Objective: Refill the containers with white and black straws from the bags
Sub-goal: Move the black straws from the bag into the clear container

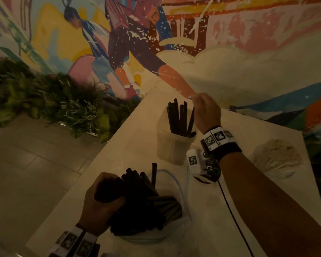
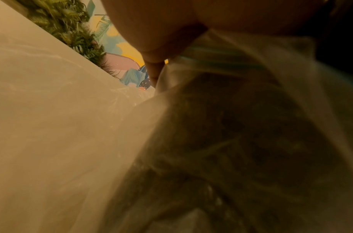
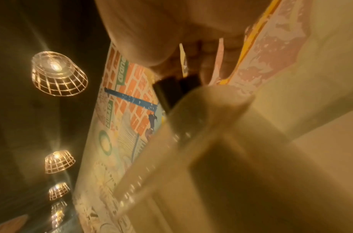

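A translucent container (image 1: 171,147) stands mid-table with several black straws (image 1: 175,117) upright in it. My right hand (image 1: 197,103) hovers over its right rim and grips a few black straws (image 3: 168,88) that point down into the container (image 3: 211,138). Near the front left table edge lies a clear bag of black straws (image 1: 156,206), its mouth toward the container. My left hand (image 1: 104,198) grips the bag's closed end with curled fingers. In the left wrist view the bag's plastic (image 2: 221,126) fills the frame beneath my fingers (image 2: 153,52).
A clear bag of white straws (image 1: 278,157) lies at the table's right side. The white table's (image 1: 119,149) left edge runs diagonally above a tiled floor (image 1: 32,164). Plants (image 1: 44,97) and a painted wall stand behind. A black cable (image 1: 233,217) trails from my right wrist.
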`<action>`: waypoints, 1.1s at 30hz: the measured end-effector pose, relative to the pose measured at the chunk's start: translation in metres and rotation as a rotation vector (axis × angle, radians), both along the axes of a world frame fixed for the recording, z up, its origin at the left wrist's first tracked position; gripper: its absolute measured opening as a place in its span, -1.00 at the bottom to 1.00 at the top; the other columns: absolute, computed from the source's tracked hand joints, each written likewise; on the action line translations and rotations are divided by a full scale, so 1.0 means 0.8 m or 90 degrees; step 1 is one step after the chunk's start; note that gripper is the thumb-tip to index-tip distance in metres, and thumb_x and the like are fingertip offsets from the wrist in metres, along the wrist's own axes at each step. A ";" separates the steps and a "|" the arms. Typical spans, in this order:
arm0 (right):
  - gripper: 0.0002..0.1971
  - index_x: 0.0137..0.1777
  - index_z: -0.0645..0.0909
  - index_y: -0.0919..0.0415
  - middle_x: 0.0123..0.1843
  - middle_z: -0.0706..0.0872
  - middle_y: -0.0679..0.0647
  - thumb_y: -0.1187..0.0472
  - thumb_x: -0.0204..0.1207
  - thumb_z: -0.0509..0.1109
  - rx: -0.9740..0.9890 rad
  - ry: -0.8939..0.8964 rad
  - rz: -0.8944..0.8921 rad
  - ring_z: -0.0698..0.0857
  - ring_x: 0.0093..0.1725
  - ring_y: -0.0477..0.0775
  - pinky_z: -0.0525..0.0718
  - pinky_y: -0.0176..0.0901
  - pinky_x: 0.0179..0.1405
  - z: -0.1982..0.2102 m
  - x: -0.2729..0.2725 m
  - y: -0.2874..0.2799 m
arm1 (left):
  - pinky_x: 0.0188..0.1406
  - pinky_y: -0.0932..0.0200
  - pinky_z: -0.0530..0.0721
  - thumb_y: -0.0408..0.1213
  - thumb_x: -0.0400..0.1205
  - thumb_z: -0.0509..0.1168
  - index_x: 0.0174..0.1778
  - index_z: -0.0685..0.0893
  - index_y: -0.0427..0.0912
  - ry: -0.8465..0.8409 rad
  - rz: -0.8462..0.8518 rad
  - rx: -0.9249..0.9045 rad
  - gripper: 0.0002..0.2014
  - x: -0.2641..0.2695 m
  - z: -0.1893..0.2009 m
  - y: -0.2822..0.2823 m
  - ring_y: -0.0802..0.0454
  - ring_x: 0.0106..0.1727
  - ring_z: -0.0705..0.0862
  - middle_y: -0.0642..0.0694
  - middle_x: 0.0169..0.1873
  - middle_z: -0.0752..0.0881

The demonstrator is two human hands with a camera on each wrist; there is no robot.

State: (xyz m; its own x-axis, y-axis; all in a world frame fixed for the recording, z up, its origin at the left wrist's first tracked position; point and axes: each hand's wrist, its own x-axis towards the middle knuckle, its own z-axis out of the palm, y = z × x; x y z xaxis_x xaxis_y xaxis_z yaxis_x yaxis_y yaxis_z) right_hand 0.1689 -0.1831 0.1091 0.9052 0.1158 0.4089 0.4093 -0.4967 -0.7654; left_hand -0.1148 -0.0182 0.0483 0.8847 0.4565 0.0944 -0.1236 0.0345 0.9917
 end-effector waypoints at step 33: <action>-0.06 0.49 0.06 -0.39 0.40 0.17 -0.79 0.03 0.29 0.63 -0.027 0.291 0.390 0.26 0.44 -0.59 0.33 -0.58 0.38 -0.038 -0.285 -0.067 | -0.31 0.38 0.71 -0.04 0.03 0.50 -0.20 0.60 -0.15 0.032 0.004 0.066 -0.52 0.022 0.005 -0.018 0.11 -0.26 0.74 0.00 -0.25 0.75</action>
